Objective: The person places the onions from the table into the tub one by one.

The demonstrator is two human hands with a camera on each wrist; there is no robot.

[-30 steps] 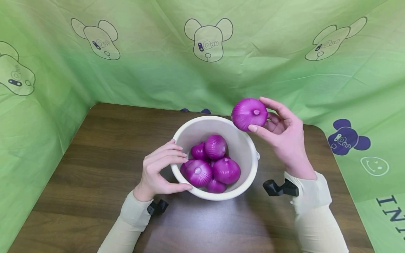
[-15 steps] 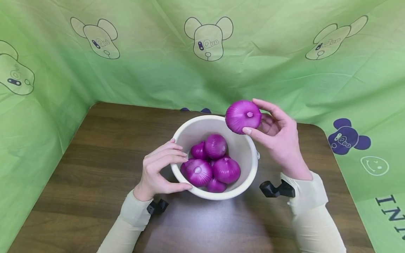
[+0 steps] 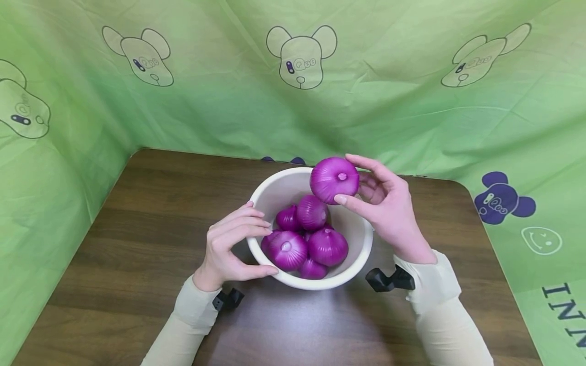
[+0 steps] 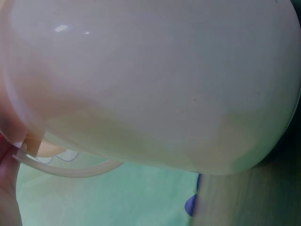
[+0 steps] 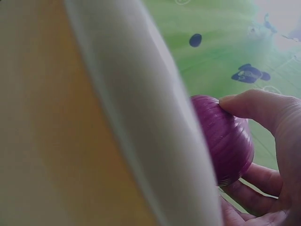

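Observation:
My right hand (image 3: 389,208) holds a purple onion (image 3: 330,178) between thumb and fingers, over the far right part of the rim of a white bucket (image 3: 354,254). In the right wrist view, the same onion (image 5: 228,141) shows behind the bucket's rim, with the thumb on top and fingers beneath. Inside the bucket lie several more purple onions (image 3: 286,249). My left hand (image 3: 231,249) grips the bucket's left rim, fingertips over the edge and thumb along the near side. The left wrist view is filled mostly by the bucket's outer wall (image 4: 164,84).
The bucket stands on a dark wooden table (image 3: 151,229). A green printed curtain (image 3: 220,101) hangs behind and at both sides. A curved white handle (image 4: 75,172) hangs by the bucket in the left wrist view.
My right hand has moved left and a little nearer with the onion, from beyond the bucket's right rim to over its opening. The left hand and bucket stay put.

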